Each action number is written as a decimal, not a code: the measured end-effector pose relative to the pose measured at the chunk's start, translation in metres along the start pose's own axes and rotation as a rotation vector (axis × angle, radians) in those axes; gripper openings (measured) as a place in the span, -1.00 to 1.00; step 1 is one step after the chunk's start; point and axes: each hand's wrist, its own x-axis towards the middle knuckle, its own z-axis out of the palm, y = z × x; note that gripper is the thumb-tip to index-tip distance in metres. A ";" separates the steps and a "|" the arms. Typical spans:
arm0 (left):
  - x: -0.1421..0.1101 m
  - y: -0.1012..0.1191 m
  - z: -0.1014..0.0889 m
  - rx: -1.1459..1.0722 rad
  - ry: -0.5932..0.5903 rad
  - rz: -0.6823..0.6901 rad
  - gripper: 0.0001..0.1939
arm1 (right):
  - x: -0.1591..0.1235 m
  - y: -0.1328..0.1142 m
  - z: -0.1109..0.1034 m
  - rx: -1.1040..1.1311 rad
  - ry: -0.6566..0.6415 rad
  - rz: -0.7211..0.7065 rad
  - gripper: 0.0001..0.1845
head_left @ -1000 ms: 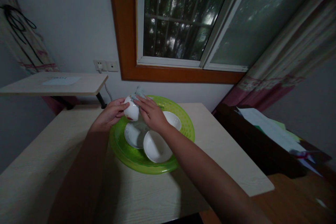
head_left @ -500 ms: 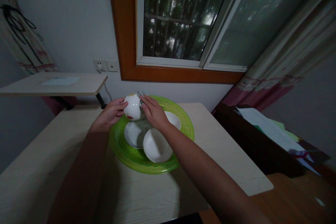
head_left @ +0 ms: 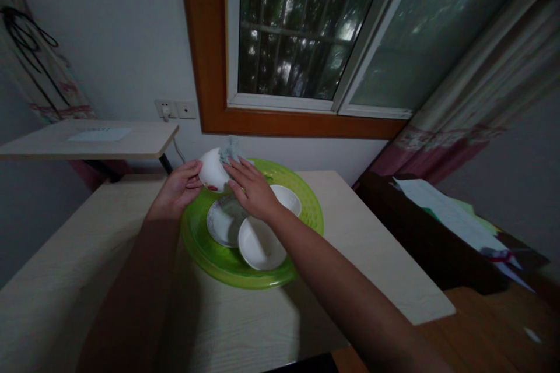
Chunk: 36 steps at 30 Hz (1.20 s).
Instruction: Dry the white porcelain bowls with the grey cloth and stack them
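Fingers of the left hand (head_left: 179,186) are curled partway in, closed on the nine o'clock edge of a rounded white ceramic bowl with a red mark (head_left: 212,172), the thumb uppermost. That bowl is held up off everything below it, its smooth outer wall facing the wearer; being round, it shows no clear long axis. From the left fingers it lies toward three o'clock, and from the right hand (head_left: 254,187) toward nine to ten o'clock, so it sits between the two, touched by the left and just beside or under the right fingertips. Those right fingers are nearly straight and slightly spread, pointing to ten o'clock, laid over a bunched grey-green cloth (head_left: 230,150) at the bowl's one o'clock edge; whether the thumb pinches the cloth too, I cannot tell. Beneath is a round bright-green plastic tray (head_left: 314,215), with the raised bowl over its ten to eleven o'clock rim. On the tray, a shallow white patterned dish (head_left: 221,222) lies toward nine o'clock, a deeper plain white bowl (head_left: 260,247) toward five, and a smaller white bowl (head_left: 287,198) toward two, partly behind the right hand. Pale wood-grain tabletop (head_left: 350,245) surrounds the tray, and a raised pale wooden shelf (head_left: 144,143) stands well apart toward ten o'clock.
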 end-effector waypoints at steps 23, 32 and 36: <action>0.000 -0.003 0.003 0.119 -0.018 0.121 -0.88 | 0.001 0.002 0.000 -0.067 0.070 0.152 -0.53; -0.001 -0.003 0.002 0.112 -0.001 0.093 -0.91 | -0.001 -0.001 -0.005 0.069 0.084 0.002 -0.56; -0.002 -0.004 0.006 0.137 -0.013 0.080 -0.90 | 0.000 -0.001 -0.003 0.014 0.041 0.021 -0.50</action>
